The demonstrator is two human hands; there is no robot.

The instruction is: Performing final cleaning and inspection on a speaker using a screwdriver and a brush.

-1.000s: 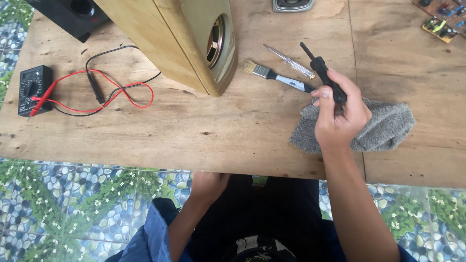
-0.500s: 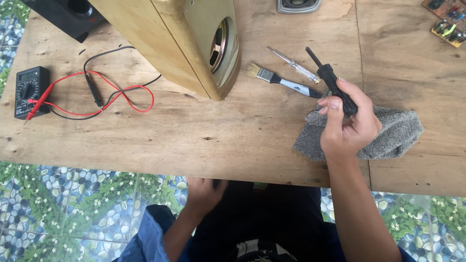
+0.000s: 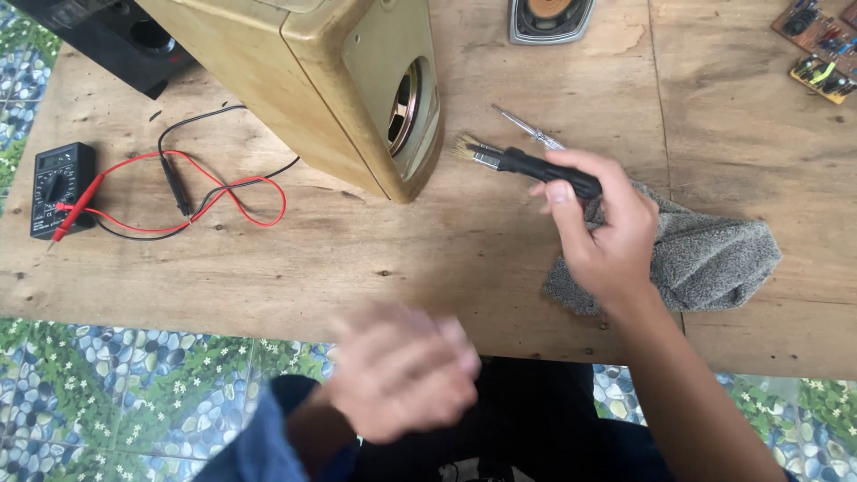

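Note:
My right hand (image 3: 607, 241) is closed around a black tool handle (image 3: 544, 170) that points left, towards the speaker box. Tan bristles and a metal ferrule of a small brush (image 3: 473, 152) show just beyond the handle's end, in line with it; whether the two are one piece I cannot tell. The hand rests over a grey cloth (image 3: 714, 259) on the wooden table (image 3: 357, 268). My left hand (image 3: 402, 375) is blurred, below the table's near edge, fingers spread and holding nothing.
A tan speaker box (image 3: 330, 80) lies on its side at the back centre. A clear-handled screwdriver (image 3: 531, 129) lies behind the brush. A black multimeter (image 3: 58, 187) with red and black leads (image 3: 214, 192) sits at left. A loose speaker (image 3: 549, 18) and circuit boards (image 3: 817, 40) are at the far edge.
The black handle in my right hand has swung from pointing away to pointing left along the brush. My left hand has risen from my lap and is in motion.

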